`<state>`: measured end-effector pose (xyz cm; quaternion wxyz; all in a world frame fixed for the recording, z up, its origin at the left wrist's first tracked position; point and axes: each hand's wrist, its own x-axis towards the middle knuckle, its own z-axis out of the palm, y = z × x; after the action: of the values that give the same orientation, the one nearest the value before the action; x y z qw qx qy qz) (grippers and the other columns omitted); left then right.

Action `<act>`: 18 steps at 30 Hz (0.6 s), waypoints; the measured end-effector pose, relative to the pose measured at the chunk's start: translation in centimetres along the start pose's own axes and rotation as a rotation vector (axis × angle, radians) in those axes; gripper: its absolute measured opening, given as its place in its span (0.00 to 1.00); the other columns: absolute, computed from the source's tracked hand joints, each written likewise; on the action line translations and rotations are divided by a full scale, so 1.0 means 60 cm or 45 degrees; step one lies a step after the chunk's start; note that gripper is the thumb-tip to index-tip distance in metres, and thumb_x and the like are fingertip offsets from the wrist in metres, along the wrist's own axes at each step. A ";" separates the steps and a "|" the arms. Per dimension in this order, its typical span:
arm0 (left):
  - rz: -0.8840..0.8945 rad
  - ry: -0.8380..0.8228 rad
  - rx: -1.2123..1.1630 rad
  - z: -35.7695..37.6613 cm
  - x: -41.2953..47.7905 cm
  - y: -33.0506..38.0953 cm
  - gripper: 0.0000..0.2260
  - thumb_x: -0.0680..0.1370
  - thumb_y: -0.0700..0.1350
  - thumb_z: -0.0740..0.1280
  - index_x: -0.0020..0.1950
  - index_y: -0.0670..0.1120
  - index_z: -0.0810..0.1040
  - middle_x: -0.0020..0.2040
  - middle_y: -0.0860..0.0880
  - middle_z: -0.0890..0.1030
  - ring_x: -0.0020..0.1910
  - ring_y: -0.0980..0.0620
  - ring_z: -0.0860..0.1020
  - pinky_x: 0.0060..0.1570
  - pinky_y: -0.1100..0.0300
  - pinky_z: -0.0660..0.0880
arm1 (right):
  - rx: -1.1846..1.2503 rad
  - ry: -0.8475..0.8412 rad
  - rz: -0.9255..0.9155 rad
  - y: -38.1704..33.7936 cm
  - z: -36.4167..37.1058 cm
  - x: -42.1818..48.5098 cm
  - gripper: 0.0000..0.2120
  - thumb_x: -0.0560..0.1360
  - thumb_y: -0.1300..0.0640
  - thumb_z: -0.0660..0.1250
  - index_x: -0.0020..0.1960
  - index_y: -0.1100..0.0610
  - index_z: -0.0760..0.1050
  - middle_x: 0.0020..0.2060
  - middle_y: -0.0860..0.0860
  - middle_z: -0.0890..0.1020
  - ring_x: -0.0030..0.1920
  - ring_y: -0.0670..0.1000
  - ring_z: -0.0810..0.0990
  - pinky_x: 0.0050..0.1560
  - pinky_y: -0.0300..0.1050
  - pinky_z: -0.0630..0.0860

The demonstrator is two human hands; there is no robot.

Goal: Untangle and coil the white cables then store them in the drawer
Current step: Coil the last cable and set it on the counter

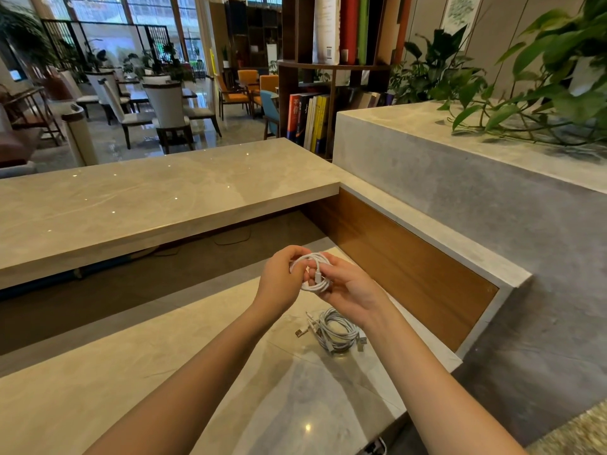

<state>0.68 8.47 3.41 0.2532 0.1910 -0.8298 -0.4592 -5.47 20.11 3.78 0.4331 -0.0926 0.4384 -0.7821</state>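
A small coil of white cable [316, 285] hangs in the air between my two hands, above the marble desk [164, 372]. My left hand [279, 280] grips its left side with curled fingers. My right hand [348, 287] pinches the right side, its fingers wrapped round the loops. Below my right wrist, a second bundle of white cables [335, 330] lies coiled on the desk, with several plugs sticking out to the left and right. No drawer is in view.
A raised marble counter [147, 205] runs across the back, dark cables on the lower shelf beneath it. A wooden panel [410, 267] and grey stone ledge [460, 178] with plants wall off the right. Bookshelves and chairs stand beyond.
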 end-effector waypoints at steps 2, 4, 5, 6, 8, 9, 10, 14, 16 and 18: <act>0.049 0.041 0.113 0.003 0.002 -0.005 0.08 0.79 0.41 0.60 0.53 0.47 0.78 0.44 0.52 0.77 0.43 0.56 0.76 0.42 0.65 0.73 | -0.038 0.034 -0.015 0.003 -0.004 -0.001 0.15 0.74 0.64 0.67 0.61 0.62 0.74 0.52 0.60 0.82 0.48 0.54 0.83 0.47 0.45 0.80; 0.029 0.038 0.157 0.007 0.002 -0.013 0.08 0.80 0.41 0.58 0.50 0.46 0.77 0.42 0.51 0.77 0.40 0.55 0.74 0.38 0.64 0.71 | -0.333 0.156 -0.083 0.003 -0.007 -0.003 0.17 0.73 0.63 0.69 0.60 0.59 0.73 0.53 0.59 0.81 0.49 0.54 0.83 0.50 0.47 0.80; 0.006 0.026 0.168 0.008 0.001 -0.015 0.09 0.81 0.42 0.57 0.49 0.45 0.77 0.40 0.50 0.77 0.38 0.55 0.73 0.35 0.64 0.69 | -0.608 0.217 -0.142 0.002 -0.007 -0.005 0.16 0.73 0.61 0.70 0.60 0.57 0.73 0.53 0.57 0.81 0.49 0.53 0.82 0.50 0.47 0.80; -0.019 0.008 0.175 0.010 0.001 -0.017 0.10 0.81 0.42 0.56 0.49 0.44 0.78 0.39 0.50 0.77 0.36 0.55 0.72 0.33 0.63 0.67 | -0.889 0.263 -0.211 0.003 -0.007 -0.005 0.15 0.73 0.57 0.70 0.58 0.55 0.74 0.52 0.54 0.80 0.49 0.51 0.81 0.49 0.45 0.80; -0.045 -0.045 0.191 0.011 0.002 -0.015 0.11 0.81 0.42 0.56 0.51 0.44 0.78 0.39 0.50 0.76 0.35 0.57 0.72 0.33 0.63 0.66 | -1.253 0.293 -0.355 0.007 -0.007 -0.003 0.12 0.73 0.51 0.69 0.56 0.53 0.75 0.50 0.50 0.79 0.49 0.49 0.79 0.47 0.43 0.78; -0.046 -0.085 0.201 0.012 0.002 -0.012 0.11 0.81 0.43 0.56 0.52 0.44 0.78 0.39 0.50 0.76 0.35 0.57 0.72 0.33 0.64 0.66 | -1.350 0.306 -0.427 0.008 -0.007 -0.001 0.11 0.74 0.50 0.68 0.54 0.52 0.75 0.49 0.49 0.79 0.48 0.49 0.78 0.46 0.42 0.77; -0.045 -0.126 0.199 0.013 0.002 -0.009 0.11 0.81 0.43 0.57 0.53 0.44 0.78 0.40 0.50 0.77 0.35 0.57 0.73 0.33 0.64 0.67 | -1.431 0.331 -0.505 0.009 -0.008 0.002 0.10 0.74 0.49 0.68 0.53 0.52 0.77 0.48 0.48 0.79 0.47 0.48 0.78 0.44 0.42 0.77; -0.119 -0.202 0.005 0.009 0.000 -0.001 0.11 0.80 0.45 0.59 0.56 0.44 0.78 0.42 0.50 0.78 0.35 0.56 0.76 0.34 0.65 0.70 | -1.500 0.442 -0.660 -0.001 -0.006 0.005 0.06 0.76 0.54 0.66 0.50 0.54 0.80 0.42 0.46 0.78 0.42 0.46 0.77 0.41 0.38 0.75; -0.056 -0.219 0.064 0.005 -0.001 -0.002 0.10 0.80 0.43 0.60 0.56 0.44 0.78 0.39 0.50 0.78 0.34 0.56 0.75 0.34 0.65 0.70 | -1.506 0.473 -0.648 -0.005 -0.003 0.006 0.07 0.76 0.56 0.65 0.48 0.55 0.81 0.38 0.46 0.79 0.40 0.46 0.77 0.40 0.39 0.75; 0.045 -0.235 0.208 0.006 -0.004 -0.003 0.09 0.79 0.41 0.60 0.55 0.44 0.78 0.39 0.51 0.77 0.35 0.55 0.75 0.35 0.67 0.71 | -1.603 0.477 -0.637 -0.009 0.000 0.007 0.08 0.77 0.56 0.64 0.47 0.56 0.82 0.36 0.48 0.80 0.39 0.46 0.77 0.39 0.39 0.74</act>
<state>0.68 8.76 3.05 0.1672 0.1534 -0.8874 -0.4013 -6.05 19.93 4.06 0.0214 -0.2874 0.8407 -0.4584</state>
